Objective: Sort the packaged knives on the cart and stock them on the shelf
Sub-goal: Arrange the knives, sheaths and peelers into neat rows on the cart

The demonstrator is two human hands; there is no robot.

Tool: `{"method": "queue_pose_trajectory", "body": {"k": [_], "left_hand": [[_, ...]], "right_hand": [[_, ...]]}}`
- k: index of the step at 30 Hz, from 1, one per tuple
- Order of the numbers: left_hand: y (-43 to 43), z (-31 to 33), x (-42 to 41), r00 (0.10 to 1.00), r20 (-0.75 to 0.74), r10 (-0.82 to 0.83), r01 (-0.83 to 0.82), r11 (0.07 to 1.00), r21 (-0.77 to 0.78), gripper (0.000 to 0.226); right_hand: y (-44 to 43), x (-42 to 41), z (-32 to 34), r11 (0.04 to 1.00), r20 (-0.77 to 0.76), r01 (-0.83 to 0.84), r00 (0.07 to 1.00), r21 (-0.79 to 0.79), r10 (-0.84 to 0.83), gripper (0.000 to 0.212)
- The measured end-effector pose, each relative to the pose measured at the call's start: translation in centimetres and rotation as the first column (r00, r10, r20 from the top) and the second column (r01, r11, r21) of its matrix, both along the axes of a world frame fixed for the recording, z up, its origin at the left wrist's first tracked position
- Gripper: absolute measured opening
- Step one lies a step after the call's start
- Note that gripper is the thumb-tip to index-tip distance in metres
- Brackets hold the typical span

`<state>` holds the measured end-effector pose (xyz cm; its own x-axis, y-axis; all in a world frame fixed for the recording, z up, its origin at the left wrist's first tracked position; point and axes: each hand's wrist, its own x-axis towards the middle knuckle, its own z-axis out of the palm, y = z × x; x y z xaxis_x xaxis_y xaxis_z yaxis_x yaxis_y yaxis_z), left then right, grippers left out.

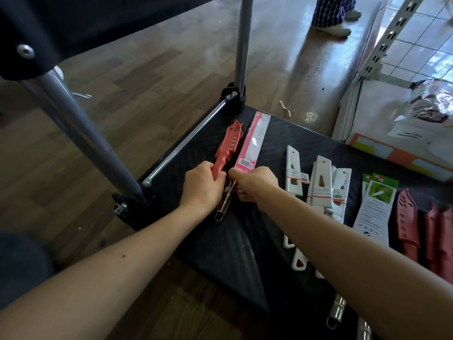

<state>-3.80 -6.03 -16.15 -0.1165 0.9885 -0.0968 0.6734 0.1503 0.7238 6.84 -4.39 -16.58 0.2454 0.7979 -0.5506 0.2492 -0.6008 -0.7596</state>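
— Clenching the left grip point(201, 187) round the handle of a red sheathed knife point(229, 141), and pinching the barcode end of a pink packaged knife point(255, 137) in the right grip point(256, 185). Laid side by side at the far left corner of the cart deck point(277, 155).

— Anything under the hands?

— Poking out between them, a metal handle with a wire loop point(224, 204). Cannot tell whether held.

— Looks of the two?

— Perforated red plastic sheath, jagged at the tip. Long narrow pink card, white label, barcode at the near end.

— Done sorting, then?

— Mostly, by the look of it. Grouped across the deck: white carded knives point(322, 182), green-card packs point(378, 197), more red sheaths point(408, 224) at the right edge. Lying loose near the bottom, shiny metal handles point(339, 309).

— And stocked?

— Not begun, judging from here. No knife seen on the shelf point(389, 42) to the right.
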Motion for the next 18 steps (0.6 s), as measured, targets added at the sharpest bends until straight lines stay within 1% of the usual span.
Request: {"method": "queue_pose_trajectory", "body": {"k": [3,6,9,14,18], "left_hand": [[-0.1,0.2,0.2,0.999,0.035,0.038,-0.038,0.999,0.013,0.024],[-0.4,0.1,0.6,0.997,0.044,0.068,-0.069,0.997,0.024,0.023],[-1.0,0.2,1.4,0.996,0.057,0.069,-0.071,0.997,0.044,0.025],[-2.2,0.5,4.2,0.994,0.089,0.058,-0.064,0.996,0.066,0.033],[-3.3,0.8,6.6,0.992,0.123,-0.009,0.000,0.997,0.073,0.033]], "right_hand": [[-0.4,0.9,0.4,1.000,-0.047,0.009,0.999,0.006,-0.009,0.027],[-1.0,2.3,0.8,1.000,-0.018,-0.016,1.000,0.019,0.017,0.024],[-1.8,4.0,1.2,0.997,0.063,-0.071,0.996,0.042,0.068,0.019],[-3.5,7.3,2.4,0.986,0.219,-0.151,0.967,0.069,0.133,0.023],[-5.1,9.8,3.0,0.985,0.255,-0.152,0.958,0.080,0.128,0.023]]}}
